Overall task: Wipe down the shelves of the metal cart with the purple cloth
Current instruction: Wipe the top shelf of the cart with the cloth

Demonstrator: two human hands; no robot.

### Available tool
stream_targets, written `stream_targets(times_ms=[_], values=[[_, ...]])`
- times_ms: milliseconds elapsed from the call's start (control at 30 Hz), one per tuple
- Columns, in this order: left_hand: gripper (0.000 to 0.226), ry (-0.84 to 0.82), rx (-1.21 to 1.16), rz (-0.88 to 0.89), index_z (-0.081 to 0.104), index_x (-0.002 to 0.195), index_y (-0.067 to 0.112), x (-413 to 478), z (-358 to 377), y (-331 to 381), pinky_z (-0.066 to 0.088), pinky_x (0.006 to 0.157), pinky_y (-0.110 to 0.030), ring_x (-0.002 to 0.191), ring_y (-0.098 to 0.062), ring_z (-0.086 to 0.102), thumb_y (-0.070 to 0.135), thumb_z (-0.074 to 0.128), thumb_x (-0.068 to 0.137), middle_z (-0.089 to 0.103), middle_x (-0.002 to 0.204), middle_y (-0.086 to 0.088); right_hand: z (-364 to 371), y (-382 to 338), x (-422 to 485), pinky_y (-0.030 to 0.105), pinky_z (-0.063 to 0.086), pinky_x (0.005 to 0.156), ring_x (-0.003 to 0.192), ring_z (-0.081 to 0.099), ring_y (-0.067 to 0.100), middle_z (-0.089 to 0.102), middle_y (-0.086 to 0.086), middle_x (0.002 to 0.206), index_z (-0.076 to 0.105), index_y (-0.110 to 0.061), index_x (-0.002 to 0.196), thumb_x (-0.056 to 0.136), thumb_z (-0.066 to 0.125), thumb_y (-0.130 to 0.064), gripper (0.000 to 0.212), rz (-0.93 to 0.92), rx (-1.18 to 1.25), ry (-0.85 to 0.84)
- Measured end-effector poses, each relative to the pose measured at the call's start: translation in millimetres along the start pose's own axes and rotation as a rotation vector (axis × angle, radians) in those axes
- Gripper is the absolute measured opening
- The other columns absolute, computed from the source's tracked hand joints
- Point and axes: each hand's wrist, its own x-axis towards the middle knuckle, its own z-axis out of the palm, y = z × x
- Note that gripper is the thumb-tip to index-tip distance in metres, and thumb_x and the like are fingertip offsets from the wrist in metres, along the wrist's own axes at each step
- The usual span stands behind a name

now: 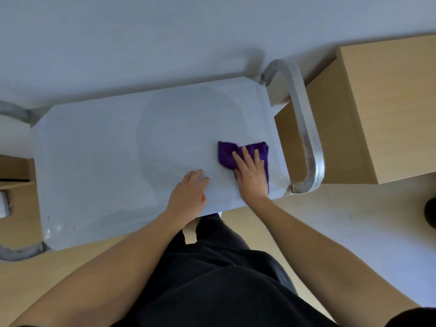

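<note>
The metal cart's top shelf (106, 161) fills the middle of the head view, a flat pale grey sheet seen from above. A purple cloth (226, 153) lies crumpled near the shelf's right end. My right hand (251, 172) presses flat on the cloth with straight, spread fingers. Just left of it, my left hand (190, 193) rests on the bare shelf near the front edge, fingers loosely bent and holding nothing. Lower shelves are hidden under the top one.
A curved metal handle (304, 128) loops off the cart's right end; matching tube ends show at the left (16, 252). A light wooden cabinet (389, 109) stands close on the right. A white wall runs behind the cart. A dark round object (430, 212) sits at the right edge.
</note>
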Motion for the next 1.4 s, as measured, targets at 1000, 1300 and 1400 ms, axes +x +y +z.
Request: stream_targets(times_ms=[1000, 1300, 1400], values=[[0.016, 0.294, -0.540, -0.234, 0.045, 0.115, 0.014, 57, -15, 51, 0.047, 0.068, -0.035, 0.082, -0.022, 0.059, 0.020, 0.046, 0.100, 0.055, 0.097, 0.004, -46, 7, -8, 0.021, 0.045, 0.070, 0.084, 0.060, 0.014, 0.063, 0.000, 0.100, 0.047, -0.025, 0.116, 0.103, 0.036, -0.014, 0.020, 0.222, 0.636, 0.078], [0.046, 0.165, -0.560, -0.422, 0.038, 0.133, 0.014, 43, 5, 34, 0.047, 0.074, -0.031, 0.095, -0.025, 0.061, 0.028, 0.058, 0.094, 0.059, 0.110, -0.011, -35, 12, -11, 0.035, 0.053, 0.091, 0.100, 0.058, 0.024, 0.044, 0.010, 0.127, 0.039, -0.033, 0.142, 0.101, 0.046, -0.026, 0.042, 0.213, 0.416, -0.043], [0.051, 0.149, -0.503, -0.433, 0.035, 0.135, 0.013, 40, 4, 35, 0.047, 0.072, -0.033, 0.091, -0.026, 0.062, 0.035, 0.057, 0.094, 0.063, 0.102, -0.011, -31, 14, -17, 0.035, 0.053, 0.092, 0.104, 0.056, 0.024, 0.047, 0.010, 0.125, 0.042, -0.033, 0.140, 0.099, 0.051, -0.028, 0.042, 0.216, 0.378, -0.001]])
